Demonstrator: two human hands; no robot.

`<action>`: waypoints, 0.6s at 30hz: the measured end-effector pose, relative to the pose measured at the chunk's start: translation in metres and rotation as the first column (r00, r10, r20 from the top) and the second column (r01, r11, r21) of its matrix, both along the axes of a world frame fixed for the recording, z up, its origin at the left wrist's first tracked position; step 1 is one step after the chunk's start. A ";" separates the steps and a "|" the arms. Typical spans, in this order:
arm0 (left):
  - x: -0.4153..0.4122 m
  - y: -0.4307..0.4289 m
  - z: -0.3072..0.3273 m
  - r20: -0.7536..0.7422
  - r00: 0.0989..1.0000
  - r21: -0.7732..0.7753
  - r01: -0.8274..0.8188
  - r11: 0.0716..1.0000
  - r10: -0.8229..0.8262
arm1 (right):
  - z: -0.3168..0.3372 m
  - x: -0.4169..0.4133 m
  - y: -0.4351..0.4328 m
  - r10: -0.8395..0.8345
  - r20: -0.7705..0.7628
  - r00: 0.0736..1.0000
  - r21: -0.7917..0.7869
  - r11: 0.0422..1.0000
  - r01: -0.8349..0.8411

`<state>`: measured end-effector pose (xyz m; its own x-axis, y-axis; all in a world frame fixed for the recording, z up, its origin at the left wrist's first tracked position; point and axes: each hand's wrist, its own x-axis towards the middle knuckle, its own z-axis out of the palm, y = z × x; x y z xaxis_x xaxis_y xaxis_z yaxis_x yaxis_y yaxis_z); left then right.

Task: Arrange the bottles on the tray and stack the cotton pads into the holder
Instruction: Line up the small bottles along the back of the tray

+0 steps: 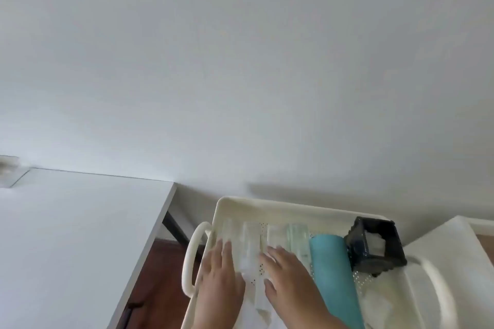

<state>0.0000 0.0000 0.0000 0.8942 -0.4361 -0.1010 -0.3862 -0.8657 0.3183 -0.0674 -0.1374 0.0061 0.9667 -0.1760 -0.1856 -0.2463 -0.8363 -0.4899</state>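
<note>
A cream tray with loop handles fills the lower middle of the view. Several clear bottles lie side by side in it, and a teal bottle lies to their right. Flat on the leftmost clear bottles rests my left hand, fingers spread. My right hand lies flat on the bottles beside it, left of the teal one. A black square holder stands at the tray's far right with white cotton pads inside. Motion blur softens the bottles.
A white table top lies to the left, with a gap down to a reddish-brown floor between it and the tray. A white wall fills the upper view. Another white surface sits at the right.
</note>
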 end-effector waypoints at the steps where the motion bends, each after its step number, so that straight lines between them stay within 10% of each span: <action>1: 0.008 0.005 -0.009 -0.020 1.000 0.049 -0.007 0.999 0.008 | -0.007 0.007 0.004 0.038 -0.001 0.999 -0.062 0.997 -0.038; 7: 0.021 0.008 -0.018 -0.077 0.992 0.167 0.112 0.980 -0.100 | -0.036 0.029 0.022 0.131 -0.046 0.990 -0.341 0.930 -0.139; 18: 0.032 0.005 -0.013 -0.137 0.983 0.098 0.132 0.986 -0.118 | -0.044 0.036 0.031 0.013 0.013 1.000 -0.295 0.956 -0.009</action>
